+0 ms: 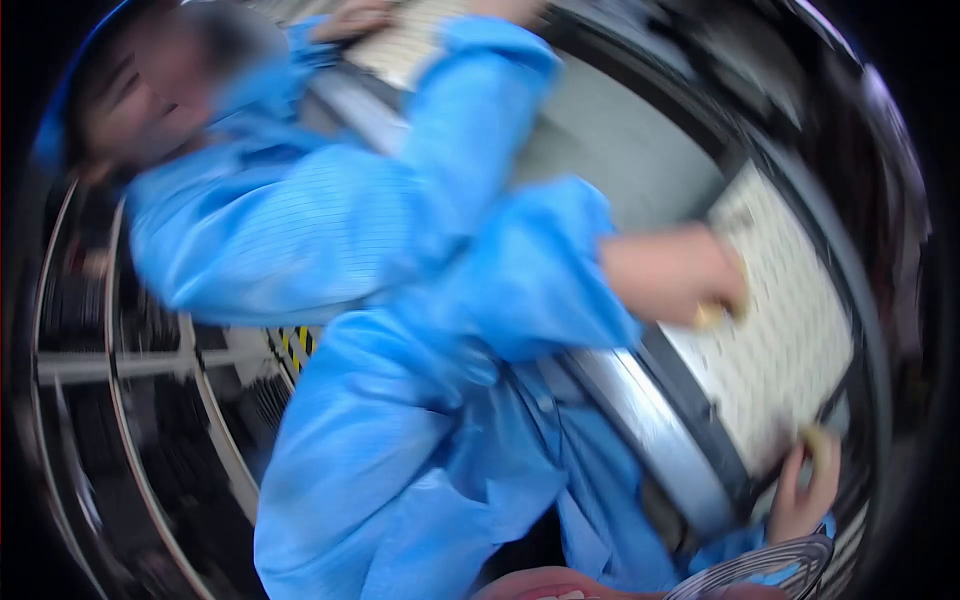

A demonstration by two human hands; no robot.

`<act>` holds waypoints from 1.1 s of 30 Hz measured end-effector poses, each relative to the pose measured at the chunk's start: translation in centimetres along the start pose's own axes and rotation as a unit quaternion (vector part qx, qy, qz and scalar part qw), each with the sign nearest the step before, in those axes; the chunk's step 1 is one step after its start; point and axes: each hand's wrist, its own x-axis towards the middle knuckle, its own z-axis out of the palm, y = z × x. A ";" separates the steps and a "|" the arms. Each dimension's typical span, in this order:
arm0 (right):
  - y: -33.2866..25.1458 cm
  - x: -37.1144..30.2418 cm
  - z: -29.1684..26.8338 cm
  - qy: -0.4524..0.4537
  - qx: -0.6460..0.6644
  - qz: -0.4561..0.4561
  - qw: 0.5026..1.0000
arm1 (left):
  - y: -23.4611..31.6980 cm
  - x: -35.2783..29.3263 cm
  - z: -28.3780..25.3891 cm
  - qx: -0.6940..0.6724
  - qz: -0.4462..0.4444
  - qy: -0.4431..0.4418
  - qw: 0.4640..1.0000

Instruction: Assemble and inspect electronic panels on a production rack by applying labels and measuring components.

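Observation:
A cream-coloured panel (785,310) with rows of small raised or cut marks lies at the right. Over its near-left part is my left hand (675,275), smeared by motion, its fingers bent down and closed. Pale yellow covers show on its fingertips; what it pinches, if anything, is hidden. At the panel's lower corner my right hand (805,490) has thumb and forefinger apart, with a yellowish cover on one fingertip. A dark blur by these fingertips cannot be made out. Both my sleeves are blue.
A co-worker in blue (290,225) sits at the upper left, arms reaching to another cream panel (405,45). A grey belt surface (630,150) runs between the panels, with a shiny metal rail (660,430) along it. Dark racks with pale bars (120,370) stand at the left.

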 end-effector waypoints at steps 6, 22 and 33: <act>-1.7 2.0 0.3 -0.063 -0.017 0.017 0.998 | 1.8 -0.4 -2.8 0.031 -0.101 -0.021 0.994; -3.4 -3.3 0.2 -0.088 -0.074 0.190 0.975 | 2.5 -1.1 -1.4 0.194 -0.051 -0.119 0.972; -4.1 -2.8 -1.0 -0.173 -0.156 0.086 0.969 | 1.9 0.0 -0.6 0.170 -0.037 -0.137 0.975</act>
